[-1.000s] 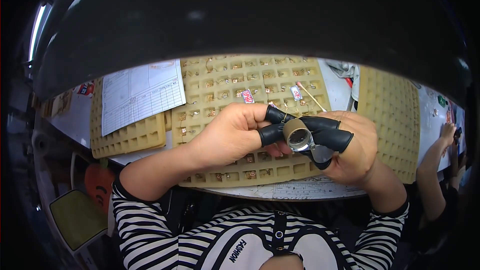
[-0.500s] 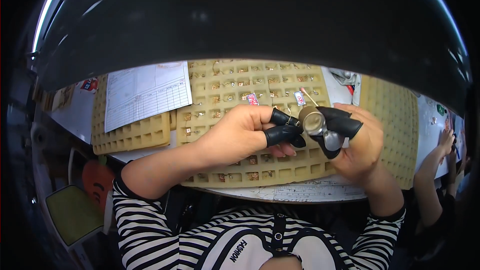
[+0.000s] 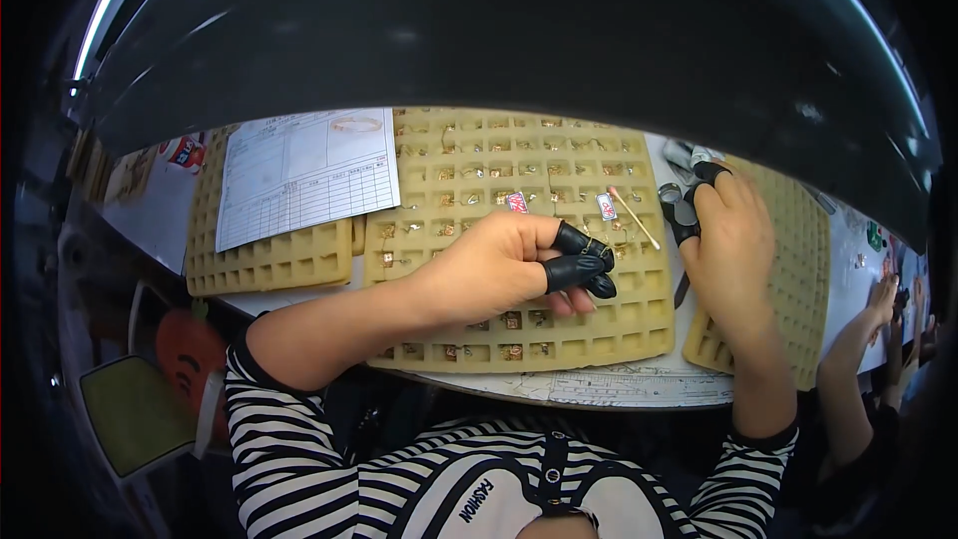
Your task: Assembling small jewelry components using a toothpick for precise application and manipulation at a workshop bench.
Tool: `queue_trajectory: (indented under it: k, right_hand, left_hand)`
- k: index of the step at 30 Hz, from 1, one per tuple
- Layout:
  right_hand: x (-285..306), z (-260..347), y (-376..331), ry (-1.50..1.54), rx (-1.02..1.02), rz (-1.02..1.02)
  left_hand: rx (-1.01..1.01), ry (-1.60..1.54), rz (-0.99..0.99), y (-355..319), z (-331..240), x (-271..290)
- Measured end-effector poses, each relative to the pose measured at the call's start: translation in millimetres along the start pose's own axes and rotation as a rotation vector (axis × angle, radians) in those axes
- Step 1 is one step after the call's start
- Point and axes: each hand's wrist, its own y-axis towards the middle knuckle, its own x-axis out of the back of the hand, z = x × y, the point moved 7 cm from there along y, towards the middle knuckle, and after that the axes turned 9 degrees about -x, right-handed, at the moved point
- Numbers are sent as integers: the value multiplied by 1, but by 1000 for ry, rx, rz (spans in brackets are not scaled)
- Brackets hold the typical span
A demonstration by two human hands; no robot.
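My left hand point(image 3: 499, 265) is closed over the middle of a beige compartment tray point(image 3: 639, 324). Black covers sheathe its thumb and fingertips, which pinch a thin gold-coloured chain point(image 3: 596, 246). My right hand point(image 3: 733, 245), also in black finger covers, is past the tray's right edge. A folding loupe point(image 3: 683, 214) is in its grip by the thumb, the round lens end pointing left. The right forefinger reaches to a silvery item point(image 3: 705, 155) beside a grey cloth; whether they touch is unclear. Small jewellery pieces lie in many tray cells.
On the tray rest a cotton swab point(image 3: 636, 218) and two small labels, one white point(image 3: 607, 206), one pink point(image 3: 516, 202). A printed sheet point(image 3: 309, 185) covers stacked trays at left. Another tray point(image 3: 798, 289) lies right. A dark hood point(image 3: 499, 40) overhangs. Someone else's arm point(image 3: 853, 349) is far right.
My right hand has moved right and away from my left hand, carrying the loupe off the chain. The swab and nearby tray cells show more fully. My left hand stays nearly in place.
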Motion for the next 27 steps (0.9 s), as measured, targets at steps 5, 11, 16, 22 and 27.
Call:
queue_trajectory:
  k: [5, 11, 16, 22, 27]
  right_hand:
    - [-6, -7, -1, -3, -31, 20]
    - [-4, -6, 0, 12, -35, 111]
    - [10, 6, 1, 174, 3, 97]
    - [-22, 33, -22, 888, -120, 851]
    - [-21, 40, -22, 1016, -114, 1030]
  left_hand:
    - [-5, 6, 5, 2, 0, -1]
    - [-3, -3, -2, 0, 0, 1]
    - [-1, 13, 7, 0, 2, 1]
    - [0, 96, 8, -8, -7, -7]
    - [-158, 392, -22, -23, -42, -15]
